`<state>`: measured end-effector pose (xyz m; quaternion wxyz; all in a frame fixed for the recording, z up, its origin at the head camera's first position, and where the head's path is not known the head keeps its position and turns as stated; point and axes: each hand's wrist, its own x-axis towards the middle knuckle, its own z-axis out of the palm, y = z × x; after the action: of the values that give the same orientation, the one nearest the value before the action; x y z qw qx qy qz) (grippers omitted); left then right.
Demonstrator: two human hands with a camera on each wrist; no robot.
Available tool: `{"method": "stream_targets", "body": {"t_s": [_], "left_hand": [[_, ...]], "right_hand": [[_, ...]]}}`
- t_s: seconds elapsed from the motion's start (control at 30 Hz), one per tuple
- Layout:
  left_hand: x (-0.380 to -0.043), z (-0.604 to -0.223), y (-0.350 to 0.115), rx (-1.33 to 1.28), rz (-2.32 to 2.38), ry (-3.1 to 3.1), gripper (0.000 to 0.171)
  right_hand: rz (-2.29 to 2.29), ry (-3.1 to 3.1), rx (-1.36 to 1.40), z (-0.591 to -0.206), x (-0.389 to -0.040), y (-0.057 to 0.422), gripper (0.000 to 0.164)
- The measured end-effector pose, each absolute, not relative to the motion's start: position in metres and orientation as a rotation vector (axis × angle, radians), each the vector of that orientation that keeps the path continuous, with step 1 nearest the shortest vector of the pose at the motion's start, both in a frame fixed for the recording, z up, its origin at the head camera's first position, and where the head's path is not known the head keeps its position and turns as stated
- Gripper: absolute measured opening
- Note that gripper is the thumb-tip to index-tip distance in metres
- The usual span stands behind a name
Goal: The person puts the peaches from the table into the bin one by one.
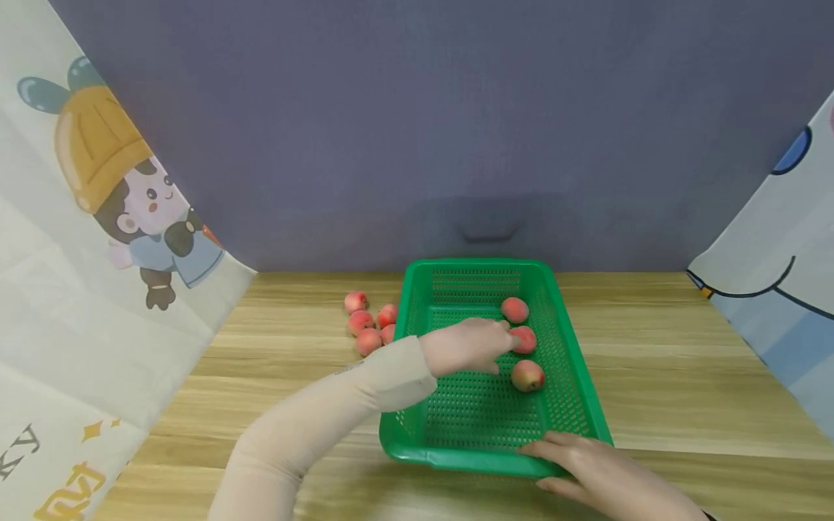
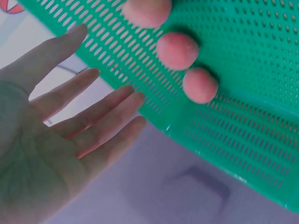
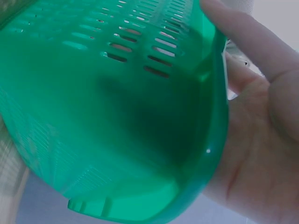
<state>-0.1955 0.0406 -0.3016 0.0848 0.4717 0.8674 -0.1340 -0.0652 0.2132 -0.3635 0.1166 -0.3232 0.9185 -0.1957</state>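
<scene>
A green plastic basket (image 1: 495,463) with slotted sides stands on the wooden table, three reddish peaches along its right side. My left hand (image 1: 472,344) reaches over the basket, its fingertips overlapping the middle peach (image 1: 525,340) in the head view. In the left wrist view this left hand (image 2: 60,135) has straight, spread fingers and holds nothing. The far peach (image 1: 515,310) and the near peach (image 1: 528,376) lie on either side of the middle one. My right hand (image 1: 596,470) grips the basket's near rim at the right corner, also seen in the right wrist view.
Several more peaches (image 1: 368,341) lie on the table (image 1: 280,362) left of the basket, partly hidden by its rim. A grey-purple backdrop (image 1: 456,130) rises behind the table. Printed cloths hang at the left (image 1: 52,311) and right (image 1: 782,239).
</scene>
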Motion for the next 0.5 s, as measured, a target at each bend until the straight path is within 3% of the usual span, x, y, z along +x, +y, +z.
{"method": "stream_targets", "body": {"t_s": [0.3, 0.5], "left_hand": [[-0.193, -0.284, 0.012, 1.339, -0.293, 2.643, 0.05], [-0.189, -0.272, -0.015, 1.258, -0.139, 2.69, 0.047]], "right_hand": [[-0.579, 2.691, -0.933, -0.363, -0.065, 0.213, 0.038], [-0.565, 2.692, -0.932, -0.363, -0.065, 0.213, 0.036]]}}
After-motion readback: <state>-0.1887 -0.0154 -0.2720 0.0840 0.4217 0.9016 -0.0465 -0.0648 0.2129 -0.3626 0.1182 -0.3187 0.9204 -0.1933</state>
